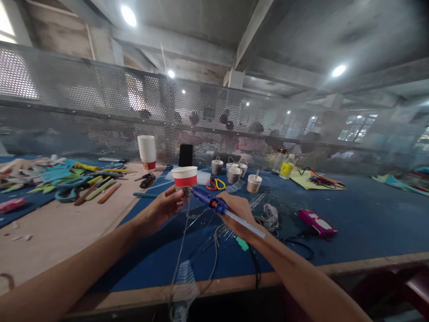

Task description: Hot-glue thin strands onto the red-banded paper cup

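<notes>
My left hand grips the base of a white paper cup with a red band, holding it upright above the blue table mat. A thin cord hangs down from the cup toward the table edge. My right hand is closed round a blue glue gun, its nozzle pointing left at the cup's lower side. A clear glue stick pokes out of the gun's back over my wrist.
A stack of paper cups, a black phone, red-and-yellow scissors and small wrapped cups stand behind. A pink device lies at right. Coloured craft scraps and tools cover the left. A perforated metal screen backs the table, with people beyond it.
</notes>
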Motion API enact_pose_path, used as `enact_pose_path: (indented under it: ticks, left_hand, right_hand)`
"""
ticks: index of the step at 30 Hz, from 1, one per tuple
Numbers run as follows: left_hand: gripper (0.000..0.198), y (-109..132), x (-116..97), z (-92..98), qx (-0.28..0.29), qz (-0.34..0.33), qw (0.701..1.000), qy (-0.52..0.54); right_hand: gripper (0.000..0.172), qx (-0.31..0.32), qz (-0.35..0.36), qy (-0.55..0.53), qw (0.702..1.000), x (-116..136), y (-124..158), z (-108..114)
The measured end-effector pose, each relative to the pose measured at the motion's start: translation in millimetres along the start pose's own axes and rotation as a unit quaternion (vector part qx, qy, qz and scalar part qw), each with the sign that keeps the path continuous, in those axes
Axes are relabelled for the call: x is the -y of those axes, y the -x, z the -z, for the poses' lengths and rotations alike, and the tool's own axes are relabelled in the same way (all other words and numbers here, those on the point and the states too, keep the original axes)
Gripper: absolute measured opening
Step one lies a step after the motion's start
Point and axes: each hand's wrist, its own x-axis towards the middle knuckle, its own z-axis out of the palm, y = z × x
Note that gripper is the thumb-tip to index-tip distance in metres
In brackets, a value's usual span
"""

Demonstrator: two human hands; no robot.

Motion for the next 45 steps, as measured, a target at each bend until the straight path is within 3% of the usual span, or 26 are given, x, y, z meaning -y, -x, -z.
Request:
enact_pose_path:
  ticks: [18,34,45]
  left_hand:
    - [0.025,-2.0,1.5,2.0,0.017,-0.002,1.000,0.012]
    - [0.034,-1.1,1.4,2.2,0.001,0.011,1.000,0.021]
    - [0.031,-5.6,4.4,10.9,0.023,0.010,1.000,0.009]
  right_hand:
    - [0.003,-0.009,-0.001,-0.010,1.000,-3.4,0.9,0.5]
    - [0.009,0.004,-0.006,0.002,1.000,-5.4,0.1,1.8]
    - [0.005,0.009,-0.013,0.002,1.000,-2.1,0.5,1.7]
